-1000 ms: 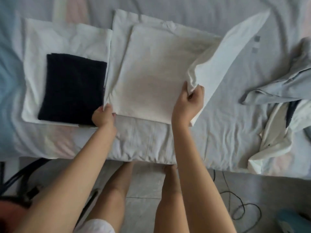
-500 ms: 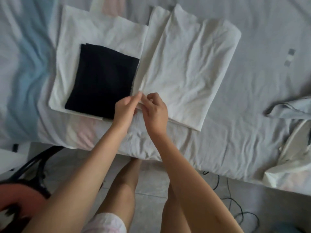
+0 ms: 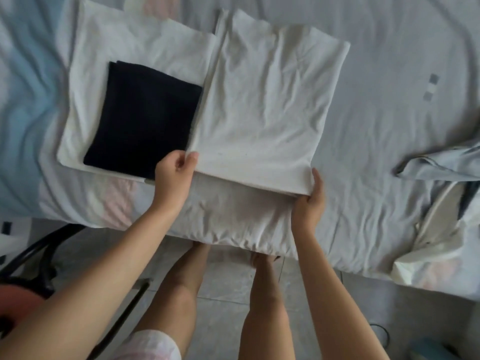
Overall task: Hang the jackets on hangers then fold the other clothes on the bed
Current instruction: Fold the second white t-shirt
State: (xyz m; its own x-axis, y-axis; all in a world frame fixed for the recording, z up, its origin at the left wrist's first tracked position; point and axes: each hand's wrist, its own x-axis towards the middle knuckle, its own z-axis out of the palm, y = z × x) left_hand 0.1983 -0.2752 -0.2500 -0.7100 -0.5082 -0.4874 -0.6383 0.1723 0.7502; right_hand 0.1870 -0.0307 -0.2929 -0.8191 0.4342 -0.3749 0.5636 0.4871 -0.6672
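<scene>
Nearest: the person's bare legs (image 3: 181, 294) on the tiled floor (image 3: 228, 289), right up against the bed's near edge. A chair (image 3: 28, 279) w/ black frame sits btm left. Both arms reach fwd over the bed (image 3: 389, 131).

The left hand (image 3: 174, 175) pinches the near left corner of the white shirt (image 3: 259, 113), thumb & fingertips pressed together on the cloth. The right hand (image 3: 310, 201) holds the near right corner: one digit straight up along the side edge, the rest curled under the corner.

The shirt lies flat on the bed, folded to a rough rectangle, w/ its near edge btwn the two hands.

Just left of it, touching its edge, a black folded garment (image 3: 145, 120) is stacked on a bigger white folded one (image 3: 130, 45).

Well apart at far right is a heap of unfolded clothes (image 3: 441, 162), pale blue & cream, partly out of frame.
</scene>
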